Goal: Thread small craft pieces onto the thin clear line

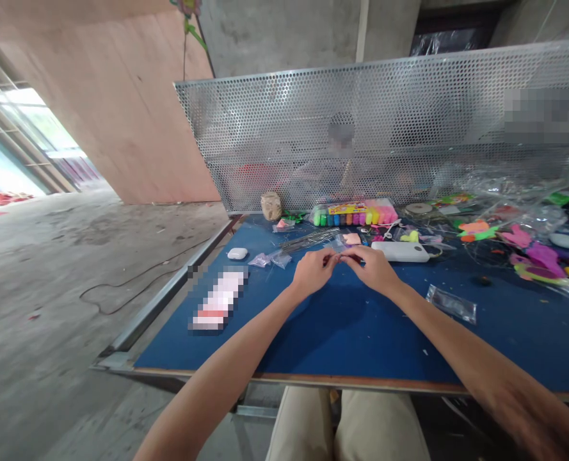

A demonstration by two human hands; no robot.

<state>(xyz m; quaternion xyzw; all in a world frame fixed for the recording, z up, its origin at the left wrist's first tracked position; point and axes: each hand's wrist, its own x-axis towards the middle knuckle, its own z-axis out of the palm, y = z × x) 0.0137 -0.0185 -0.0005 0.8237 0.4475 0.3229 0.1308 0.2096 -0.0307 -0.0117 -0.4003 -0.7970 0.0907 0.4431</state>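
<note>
Above the middle of the blue table (pixel 313 339), my left hand (pixel 313 272) and my right hand (pixel 371 269) meet at their fingertips. Both are closed in a pinch, and what sits between the fingers is too small to name. Just beyond them lies a small bag with a peach-coloured lump (pixel 352 239). A white oblong device (pixel 400 251) rests right behind my right hand. Thin metal wires (pixel 310 240) lie behind my left hand, and small clear bags (pixel 261 260) with pale purple bits are to its left.
A white earbud case (pixel 237 254) and a blurred-out phone-like object (pixel 221 299) lie at the left. A pack of coloured clay (pixel 354 214) stands by the perforated metal screen (pixel 274 141). Colourful pieces (pixel 543 256) clutter the right, with a clear plastic bag (pixel 451 304) nearer me.
</note>
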